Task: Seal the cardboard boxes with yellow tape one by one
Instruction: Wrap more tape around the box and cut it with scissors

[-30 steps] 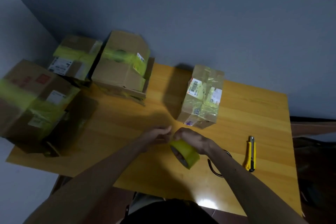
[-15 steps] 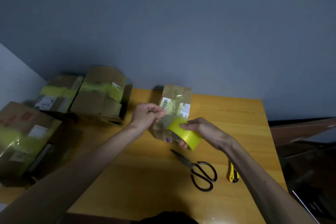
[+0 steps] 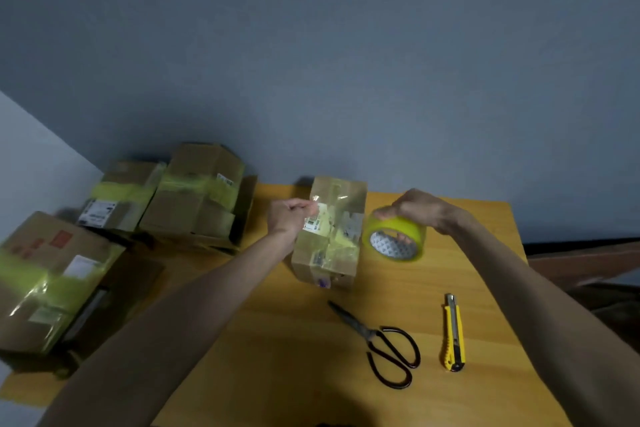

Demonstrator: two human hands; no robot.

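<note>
A small cardboard box [image 3: 329, 253] stands on the wooden table [image 3: 294, 357], partly wrapped in yellow tape with white labels. My right hand [image 3: 419, 210] grips the yellow tape roll [image 3: 394, 239] from above, just right of the box. My left hand [image 3: 289, 217] pinches the free end of the tape at the box's upper left. The pulled strip stretches across the top of the box between both hands.
Three larger taped cardboard boxes [image 3: 55, 277] [image 3: 121, 198] [image 3: 201, 194] sit at the table's left side. Black scissors [image 3: 381, 343] and a yellow utility knife [image 3: 453, 333] lie on the table in front of the small box. A grey wall stands behind.
My hands moved apart, pulling a strip off the roll. The roll went right of the small box, the left hand to its left. The camera tilted upward.
</note>
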